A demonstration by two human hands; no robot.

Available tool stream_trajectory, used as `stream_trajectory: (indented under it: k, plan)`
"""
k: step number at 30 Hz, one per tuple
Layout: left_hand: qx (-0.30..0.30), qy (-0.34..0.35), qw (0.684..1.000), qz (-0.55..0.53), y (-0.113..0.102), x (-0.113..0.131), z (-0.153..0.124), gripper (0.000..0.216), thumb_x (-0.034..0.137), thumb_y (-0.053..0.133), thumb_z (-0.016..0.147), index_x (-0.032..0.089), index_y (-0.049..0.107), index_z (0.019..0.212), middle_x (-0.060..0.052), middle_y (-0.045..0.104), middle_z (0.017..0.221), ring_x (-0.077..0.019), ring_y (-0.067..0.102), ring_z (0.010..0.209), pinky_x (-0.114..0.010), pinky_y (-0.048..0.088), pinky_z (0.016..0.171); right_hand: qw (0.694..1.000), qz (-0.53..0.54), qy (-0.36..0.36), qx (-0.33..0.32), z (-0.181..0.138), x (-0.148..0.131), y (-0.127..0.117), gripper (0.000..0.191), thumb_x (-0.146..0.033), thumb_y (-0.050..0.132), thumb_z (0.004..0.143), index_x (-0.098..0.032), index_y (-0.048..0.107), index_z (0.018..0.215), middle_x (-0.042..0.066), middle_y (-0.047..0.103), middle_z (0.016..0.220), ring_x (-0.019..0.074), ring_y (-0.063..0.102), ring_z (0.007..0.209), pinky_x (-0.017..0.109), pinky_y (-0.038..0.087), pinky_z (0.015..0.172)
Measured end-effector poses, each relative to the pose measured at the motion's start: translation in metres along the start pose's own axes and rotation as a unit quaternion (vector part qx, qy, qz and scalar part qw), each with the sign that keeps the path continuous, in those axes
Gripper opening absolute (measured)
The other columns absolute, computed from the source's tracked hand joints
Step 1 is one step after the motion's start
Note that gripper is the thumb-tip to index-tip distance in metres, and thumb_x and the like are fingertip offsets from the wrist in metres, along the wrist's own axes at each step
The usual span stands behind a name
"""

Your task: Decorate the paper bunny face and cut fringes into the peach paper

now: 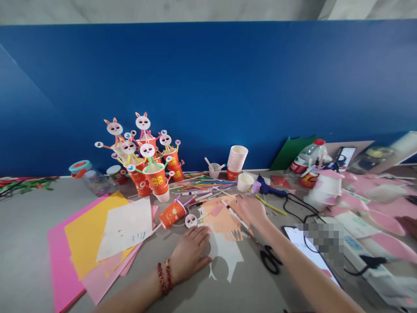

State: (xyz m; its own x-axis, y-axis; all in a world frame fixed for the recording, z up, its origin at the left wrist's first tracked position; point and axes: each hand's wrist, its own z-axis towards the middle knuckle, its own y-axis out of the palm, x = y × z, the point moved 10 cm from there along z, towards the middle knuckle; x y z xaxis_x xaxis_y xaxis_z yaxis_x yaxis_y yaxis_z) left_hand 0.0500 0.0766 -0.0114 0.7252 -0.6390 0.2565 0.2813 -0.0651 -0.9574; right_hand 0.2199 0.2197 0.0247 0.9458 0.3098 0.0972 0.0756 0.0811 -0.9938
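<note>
My left hand, with red bead bracelets, lies palm down with its fingers stretched out. Its fingertips are just below a round paper rabbit face beside a tipped red paper cup. My right hand reaches over the far edge of the cut orange paper. Its fingers are bent together, and what they hold, if anything, is hidden. A white marker lies on the orange paper. Under my right forearm rest black-handled scissors. White paper with a round cutout lies beside my left hand.
Several red cups with rabbit figures stand at the back left. Coloured sheets lie at left. Behind the hands are pencils, stacked cups and a blue glue gun. A phone and a power strip lie right.
</note>
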Motion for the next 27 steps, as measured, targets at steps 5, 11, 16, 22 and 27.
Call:
stream_trajectory:
  k: [5, 11, 16, 22, 27]
  plan:
    - [-0.004, -0.005, 1.0, 0.0, -0.003, 0.002, 0.001, 0.058, 0.049, 0.058, 0.091, 0.019, 0.046, 0.139, -0.012, 0.047, 0.148, -0.028, 0.041, 0.138, -0.048, 0.031, 0.116, 0.995, 0.051, -0.08, 0.019, 0.01, -0.044, -0.016, 0.021, -0.017, 0.049, 0.096, -0.019, 0.069, 0.1, 0.008, 0.071, 0.107, 0.02, 0.066, 0.092, 0.024, 0.044, 0.071]
    - [-0.01, -0.01, 1.0, -0.007, -0.004, 0.002, 0.001, 0.055, 0.048, 0.058, 0.091, 0.018, 0.048, 0.137, -0.012, 0.048, 0.147, -0.0277, 0.041, 0.138, -0.048, 0.03, 0.117, 0.985, 0.087, -0.148, 0.036, 0.03, -0.092, -0.027, 0.023, -0.015, 0.045, 0.097, -0.014, 0.068, 0.098, 0.008, 0.07, 0.106, 0.0191, 0.06, 0.1, 0.023, 0.041, 0.085]
    - [0.002, -0.014, 1.0, -0.024, -0.003, -0.002, 0.001, 0.052, 0.046, 0.06, 0.09, 0.02, 0.05, 0.134, -0.01, 0.051, 0.145, -0.0267, 0.044, 0.136, -0.047, 0.03, 0.117, 0.982, 0.094, -0.161, 0.031, 0.058, -0.106, -0.021, 0.022, -0.014, 0.048, 0.094, -0.012, 0.068, 0.105, 0.011, 0.069, 0.11, 0.0229, 0.06, 0.105, 0.025, 0.042, 0.086]
    - [0.003, -0.009, 1.0, -0.027, -0.004, -0.003, 0.001, 0.052, 0.045, 0.061, 0.089, 0.02, 0.049, 0.134, -0.009, 0.051, 0.144, -0.0257, 0.044, 0.135, -0.046, 0.029, 0.117, 0.977, 0.107, -0.185, -0.008, 0.085, -0.108, -0.01, 0.02, -0.016, 0.062, 0.084, -0.016, 0.072, 0.102, 0.011, 0.07, 0.112, 0.0235, 0.063, 0.103, 0.025, 0.045, 0.082]
    - [-0.003, 0.003, 1.0, -0.02, -0.005, 0.0, 0.0, 0.053, 0.045, 0.058, 0.09, 0.018, 0.047, 0.135, -0.01, 0.049, 0.146, -0.0268, 0.043, 0.135, -0.046, 0.03, 0.116, 0.968, 0.118, -0.222, -0.024, 0.094, -0.107, -0.017, 0.021, -0.01, 0.064, 0.08, -0.019, 0.073, 0.096, 0.007, 0.073, 0.105, 0.0226, 0.065, 0.101, 0.024, 0.044, 0.081]
